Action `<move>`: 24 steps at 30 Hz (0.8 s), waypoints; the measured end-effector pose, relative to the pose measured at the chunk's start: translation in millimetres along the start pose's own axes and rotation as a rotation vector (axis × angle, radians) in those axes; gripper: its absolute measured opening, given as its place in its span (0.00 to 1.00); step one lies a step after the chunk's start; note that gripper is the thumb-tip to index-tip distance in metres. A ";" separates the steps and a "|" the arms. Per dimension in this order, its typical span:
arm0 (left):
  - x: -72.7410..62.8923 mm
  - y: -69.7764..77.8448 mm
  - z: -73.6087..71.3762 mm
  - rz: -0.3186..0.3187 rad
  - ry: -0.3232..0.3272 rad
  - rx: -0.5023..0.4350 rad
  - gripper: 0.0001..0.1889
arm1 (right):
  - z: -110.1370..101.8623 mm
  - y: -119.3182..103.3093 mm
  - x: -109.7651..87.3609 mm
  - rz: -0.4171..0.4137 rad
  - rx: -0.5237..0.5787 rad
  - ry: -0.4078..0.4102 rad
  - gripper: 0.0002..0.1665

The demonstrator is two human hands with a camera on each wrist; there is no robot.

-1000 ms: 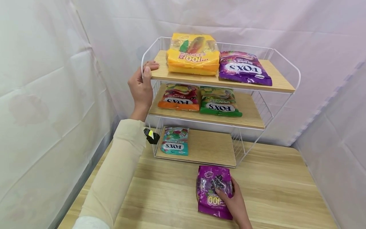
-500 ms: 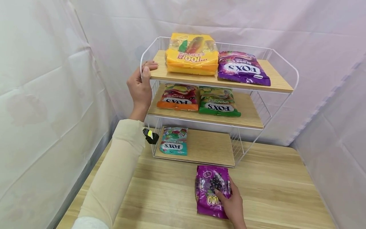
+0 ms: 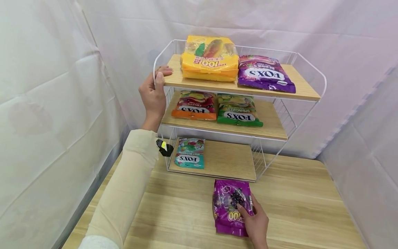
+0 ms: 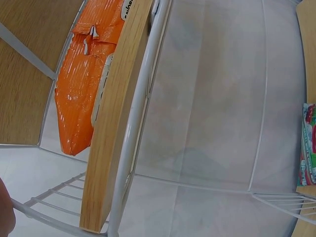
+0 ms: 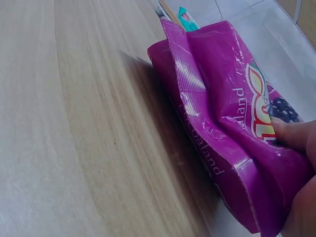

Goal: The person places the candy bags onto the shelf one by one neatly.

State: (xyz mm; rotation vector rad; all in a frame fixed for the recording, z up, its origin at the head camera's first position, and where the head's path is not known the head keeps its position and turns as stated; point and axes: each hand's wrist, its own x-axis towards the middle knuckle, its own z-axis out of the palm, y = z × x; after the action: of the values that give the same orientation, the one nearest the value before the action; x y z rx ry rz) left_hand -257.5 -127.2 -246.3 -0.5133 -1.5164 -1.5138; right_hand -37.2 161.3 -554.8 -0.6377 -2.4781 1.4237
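My right hand (image 3: 256, 223) grips the right side of a purple grape candy bag (image 3: 228, 207), thumb across its front, at the table's near middle. The right wrist view shows the crimped edge of this purple bag (image 5: 197, 98) close to the tabletop. At the upper left, my left hand (image 3: 153, 93) holds the left end of the white wire rack's top shelf (image 3: 175, 77). Beside its fingers sits a yellow mango candy bag (image 3: 209, 64), with a purple berries candy bag (image 3: 264, 73) to the right. An orange-edged candy bag (image 4: 81, 94) shows in the left wrist view.
On the middle shelf lie a red-orange fruits bag (image 3: 195, 105) and a green spring tea bag (image 3: 238, 110). A teal mint bag (image 3: 190, 153) occupies the left of the bottom shelf (image 3: 230, 160). The wooden table (image 3: 174, 204) extends in front; white curtains (image 3: 62, 86) surround it.
The right hand and purple grape bag have shifted only slightly, the bag's lower edge tilting a little. The left hand stays on the top shelf's end.
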 end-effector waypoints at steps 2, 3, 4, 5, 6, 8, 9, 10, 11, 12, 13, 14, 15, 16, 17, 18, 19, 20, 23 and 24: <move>0.2 -0.4 -0.2 0.008 -0.004 0.001 0.16 | -0.6 -0.8 0.3 0.003 0.004 0.004 0.42; 0.3 -0.7 -0.3 0.016 -0.007 0.002 0.16 | -1.2 -1.5 0.3 0.003 0.007 0.002 0.41; 0.3 -1.0 -0.4 0.021 -0.008 0.003 0.16 | -1.6 -2.1 0.5 0.004 0.012 0.001 0.41; 0.4 -1.0 -0.4 0.022 -0.009 0.003 0.16 | -2.2 -2.6 0.6 0.004 0.015 -0.001 0.40; 0.4 -0.8 -0.4 0.019 -0.008 0.003 0.16 | -2.5 -3.3 0.9 0.006 0.020 -0.001 0.40; 0.5 -0.2 -0.2 0.013 -0.004 0.003 0.15 | -3.5 -4.9 0.7 0.003 0.031 -0.010 0.40; 0.5 0.1 0.0 0.005 -0.003 0.004 0.15 | -3.7 -5.2 0.7 0.008 0.036 -0.012 0.40; 0.3 0.7 0.2 -0.002 0.000 0.005 0.15 | -4.0 -5.3 0.7 0.017 0.043 -0.014 0.39; 0.4 1.2 0.6 -0.005 0.001 0.006 0.15 | -4.3 -5.6 0.4 0.023 0.050 -0.016 0.39; 0.2 1.5 0.9 -0.008 0.001 0.006 0.15 | -4.5 -5.9 0.1 0.031 0.054 -0.017 0.39; 0.1 1.8 1.0 -0.009 0.000 0.007 0.15 | -4.9 -5.9 -0.4 0.037 0.056 -0.021 0.39; -0.1 2.0 1.0 -0.013 -0.001 0.008 0.15 | -5.1 -5.7 -1.0 0.046 0.054 -0.021 0.40; -0.3 2.2 1.0 -0.014 0.000 0.008 0.15 | -5.3 -5.5 -1.6 0.054 0.056 -0.023 0.40; -0.3 2.3 1.0 -0.014 0.000 0.009 0.15 | -5.6 -5.4 -2.5 0.059 0.058 -0.027 0.40; -0.4 2.4 0.9 -0.014 0.001 0.009 0.15 | -5.8 -5.1 -3.2 0.064 0.060 -0.029 0.41; -0.4 2.4 0.8 -0.018 0.001 0.008 0.15 | -5.9 -4.7 -3.9 0.068 0.066 -0.030 0.41; -0.3 2.3 0.5 -0.018 0.002 0.009 0.15 | -5.7 -4.3 -4.3 0.072 0.076 -0.031 0.41; -0.1 2.1 0.5 -0.018 0.003 0.010 0.15 | -5.5 -4.0 -4.5 0.075 0.087 -0.029 0.41; 0.1 1.1 0.1 -0.010 -0.001 0.009 0.15 | -5.0 -3.4 -4.5 0.072 0.111 -0.014 0.40; 0.2 0.8 0.1 -0.003 -0.002 0.007 0.15 | -4.8 -3.2 -4.2 0.070 0.117 -0.007 0.40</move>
State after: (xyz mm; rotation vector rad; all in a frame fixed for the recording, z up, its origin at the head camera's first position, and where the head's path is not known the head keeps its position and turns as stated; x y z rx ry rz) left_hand -256.9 -127.0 -245.7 -0.5090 -1.5247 -1.5100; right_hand -32.5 161.6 -549.5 -0.7025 -2.3782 1.5860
